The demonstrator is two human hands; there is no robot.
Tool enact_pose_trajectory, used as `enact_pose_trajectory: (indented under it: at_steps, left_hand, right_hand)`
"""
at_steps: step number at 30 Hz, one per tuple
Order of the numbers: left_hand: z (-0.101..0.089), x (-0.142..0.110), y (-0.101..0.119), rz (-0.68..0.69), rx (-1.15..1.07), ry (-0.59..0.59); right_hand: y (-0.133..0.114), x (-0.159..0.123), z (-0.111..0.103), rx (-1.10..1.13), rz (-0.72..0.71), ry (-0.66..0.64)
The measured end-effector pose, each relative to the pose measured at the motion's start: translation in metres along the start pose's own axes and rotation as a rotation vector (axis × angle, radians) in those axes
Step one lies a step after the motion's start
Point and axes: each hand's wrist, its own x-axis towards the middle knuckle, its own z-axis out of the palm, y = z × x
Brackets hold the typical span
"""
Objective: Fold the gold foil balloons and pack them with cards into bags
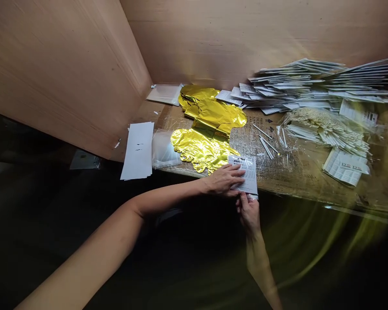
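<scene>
A clear plastic packet with a printed paper [249, 178] lies at the front edge of the cardboard-covered table. My left hand [224, 178] rests flat on it, fingers stretched across the print. At the packet's near end, my right hand [248, 211] pinches its lower edge between thumb and fingers. Just beyond my left hand spreads a pile of shiny gold foil balloons [200, 146], flat and overlapping. Several white sticks [265, 146] lie loose to the right of the foil.
Stacked packets [287, 88] run along the back right. A plastic bag of white sticks [330, 127] lies before them, near a folded printed leaflet [342, 167]. White paper sheets [137, 150] and clear bags [164, 148] lie left. Wooden panels [258, 38] enclose the back and left.
</scene>
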Motion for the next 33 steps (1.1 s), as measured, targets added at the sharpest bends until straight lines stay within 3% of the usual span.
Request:
enact_pose_trajectory:
  at_steps: [9, 13, 15, 17, 20, 24, 29, 33]
  left_hand:
    - [0.026, 0.002, 0.009, -0.118, -0.115, 0.107]
    - [0.019, 0.014, -0.002, -0.159, -0.136, 0.071]
    - [0.007, 0.022, -0.017, -0.207, -0.207, 0.014]
    - [-0.004, 0.029, -0.035, -0.235, -0.282, -0.039]
    - [-0.014, 0.034, -0.055, -0.197, -0.299, -0.085]
    - [-0.016, 0.032, -0.061, -0.138, -0.255, -0.102]
    - [-0.019, 0.029, -0.055, -0.115, -0.220, -0.104]
    - [-0.020, 0.027, -0.055, -0.106, -0.218, -0.076]
  right_hand:
    - [0.004, -0.005, -0.001, -0.133, -0.041, 0.027]
    - [-0.019, -0.002, -0.010, -0.277, -0.039, 0.002]
    - [-0.037, 0.005, -0.014, -0.465, -0.128, -0.001]
    - [-0.055, 0.016, -0.011, -0.666, -0.319, -0.026]
    - [-0.070, 0.032, 0.002, -0.990, -0.593, -0.177]
    - [-0.075, 0.041, 0.010, -1.355, -0.685, -0.319]
    - [-0.078, 0.043, -0.004, -1.269, -0.781, -0.410]
    - [-0.075, 0.055, 0.006, -1.318, -0.862, -0.376]
